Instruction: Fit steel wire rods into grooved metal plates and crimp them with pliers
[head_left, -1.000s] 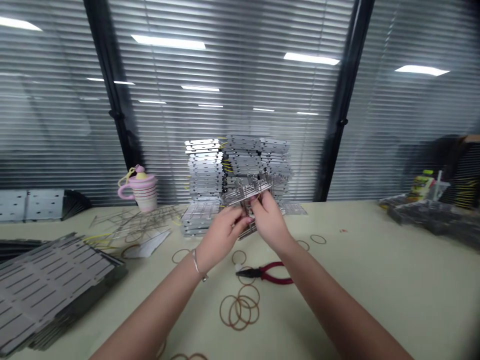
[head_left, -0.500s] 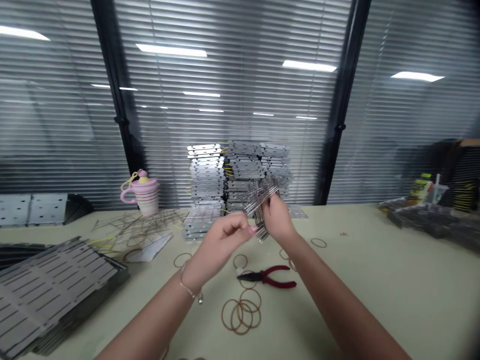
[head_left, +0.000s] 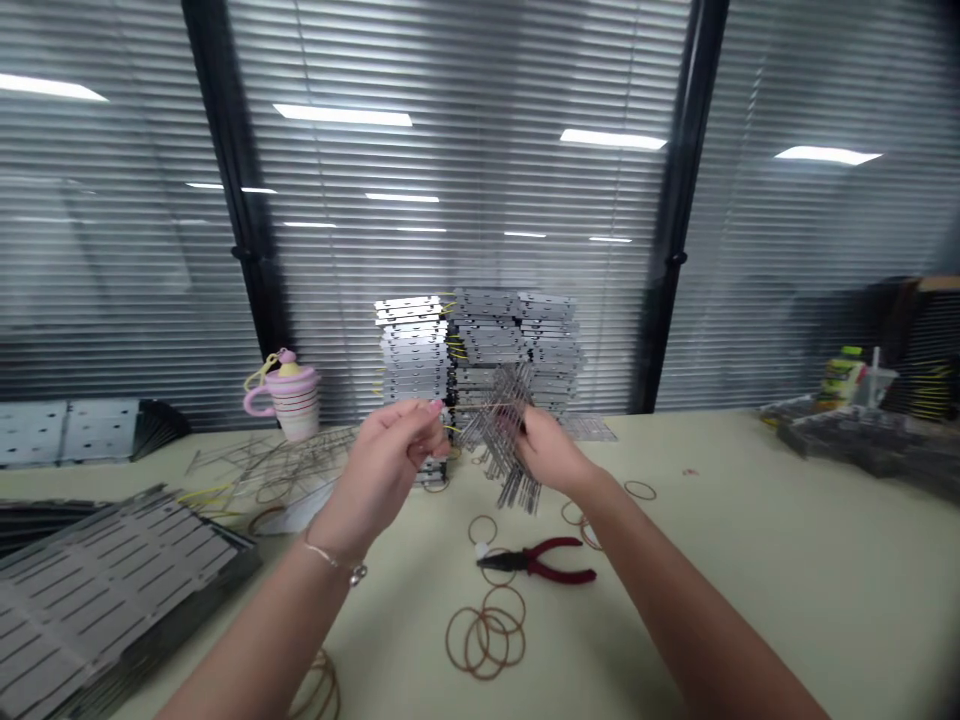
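My right hand (head_left: 553,450) is closed around a bundle of thin metal rods (head_left: 496,445) that cross at slants, held above the table. From the bundle a rubber band (head_left: 474,407) runs taut to the left, its end pinched between the thumb and fingers of my left hand (head_left: 386,455). Below the hands, red-handled pliers (head_left: 536,562) lie on the table with their jaws to the left. Several loose brown rubber bands (head_left: 486,640) overlap in front of the pliers.
Tall stacks of metal plates (head_left: 414,370) stand at the back by the blinds. On the left are a pink-and-white cup (head_left: 296,405), a heap of thin rods (head_left: 274,465) and piled slotted panels (head_left: 112,590). Grey parts (head_left: 847,440) and a bottle (head_left: 840,378) sit far right.
My left hand has moved left, away from the bundle, and the rubber band is now stretched between them. The bundle has turned steeper and sits slightly lower in my right hand.
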